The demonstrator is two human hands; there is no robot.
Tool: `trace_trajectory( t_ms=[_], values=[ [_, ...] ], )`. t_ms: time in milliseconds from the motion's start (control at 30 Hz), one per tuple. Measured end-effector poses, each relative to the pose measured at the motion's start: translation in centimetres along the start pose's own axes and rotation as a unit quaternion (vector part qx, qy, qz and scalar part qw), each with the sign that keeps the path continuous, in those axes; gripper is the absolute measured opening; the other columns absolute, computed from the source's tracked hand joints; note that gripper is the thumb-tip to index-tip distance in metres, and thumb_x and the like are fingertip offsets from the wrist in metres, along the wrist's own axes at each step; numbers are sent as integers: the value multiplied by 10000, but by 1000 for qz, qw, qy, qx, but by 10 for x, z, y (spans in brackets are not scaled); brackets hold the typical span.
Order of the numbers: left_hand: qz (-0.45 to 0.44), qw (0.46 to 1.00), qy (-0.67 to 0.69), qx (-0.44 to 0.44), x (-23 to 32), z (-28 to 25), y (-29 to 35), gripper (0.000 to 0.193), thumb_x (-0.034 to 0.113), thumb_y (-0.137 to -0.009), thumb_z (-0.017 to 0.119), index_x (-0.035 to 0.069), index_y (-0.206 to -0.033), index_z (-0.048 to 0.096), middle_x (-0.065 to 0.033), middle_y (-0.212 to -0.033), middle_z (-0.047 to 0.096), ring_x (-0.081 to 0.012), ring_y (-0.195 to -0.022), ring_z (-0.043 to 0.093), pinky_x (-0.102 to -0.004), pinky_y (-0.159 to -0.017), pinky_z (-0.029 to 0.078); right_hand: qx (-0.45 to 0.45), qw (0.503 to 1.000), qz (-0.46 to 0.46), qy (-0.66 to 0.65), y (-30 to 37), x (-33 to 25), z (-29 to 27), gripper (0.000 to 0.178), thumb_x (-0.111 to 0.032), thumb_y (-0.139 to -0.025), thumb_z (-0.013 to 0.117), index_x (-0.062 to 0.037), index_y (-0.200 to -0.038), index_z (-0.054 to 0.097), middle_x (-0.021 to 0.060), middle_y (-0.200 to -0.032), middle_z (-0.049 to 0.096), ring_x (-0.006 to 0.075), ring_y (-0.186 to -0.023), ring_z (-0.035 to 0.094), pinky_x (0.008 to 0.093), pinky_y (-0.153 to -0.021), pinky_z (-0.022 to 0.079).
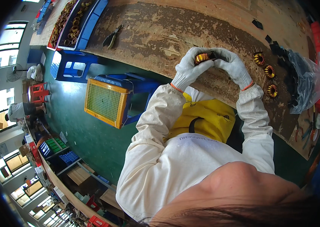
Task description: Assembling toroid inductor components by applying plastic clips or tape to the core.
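Both my hands wear white knitted gloves and meet over the front edge of the worn wooden bench. In my left hand [193, 69], a ring coil wound with copper wire [202, 58] is gripped between thumb and fingers. My right hand [232, 65] curls in from the other side, its fingertips at a small dark piece [212, 56] beside the coil. Glove fingers partly cover that piece, so its shape is unclear. To the right of my hands lie three more coils, an upper one [259, 59], a middle one [269, 71] and a lower one [272, 90], with wire leads sticking out.
Small black pieces [257, 24] and a clear plastic bag [308, 81] lie at the right. Pliers [111, 37] rest on the bench's left part, near blue bins [92, 23] of coils. A stool with a yellow-framed mesh top [105, 101] stands left of me. Hand tools [306, 130] lie at the far right.
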State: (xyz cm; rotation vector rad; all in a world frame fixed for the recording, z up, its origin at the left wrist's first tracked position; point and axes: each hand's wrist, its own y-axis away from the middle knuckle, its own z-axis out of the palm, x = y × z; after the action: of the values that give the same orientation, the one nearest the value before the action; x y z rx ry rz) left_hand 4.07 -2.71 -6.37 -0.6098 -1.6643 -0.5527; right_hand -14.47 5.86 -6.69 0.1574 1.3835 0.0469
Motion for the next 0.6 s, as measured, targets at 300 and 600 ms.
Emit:
trace_trajectory(
  t_ms=[300,600],
  values=[
    [48,999,-11,24,-7,2,0,376,193,-853,761,64,-1177,620,-43,-1054,657,-120,-952,609,-269,-848,516,0,1000,6,-7,0,-2,5,375,-53,-936,624,8,-1301,563,67,-1217,638,143,-1102,600,292,-970,502],
    [-1,999,7,47,1,6,0,313,179,-841,754,48,-1108,654,-45,-1020,668,-126,-918,617,-276,-835,515,-3,1000,16,-21,1,0,4,405,-49,-920,642,-3,-1312,553,68,-1238,622,151,-1119,593,300,-974,508]
  ],
)
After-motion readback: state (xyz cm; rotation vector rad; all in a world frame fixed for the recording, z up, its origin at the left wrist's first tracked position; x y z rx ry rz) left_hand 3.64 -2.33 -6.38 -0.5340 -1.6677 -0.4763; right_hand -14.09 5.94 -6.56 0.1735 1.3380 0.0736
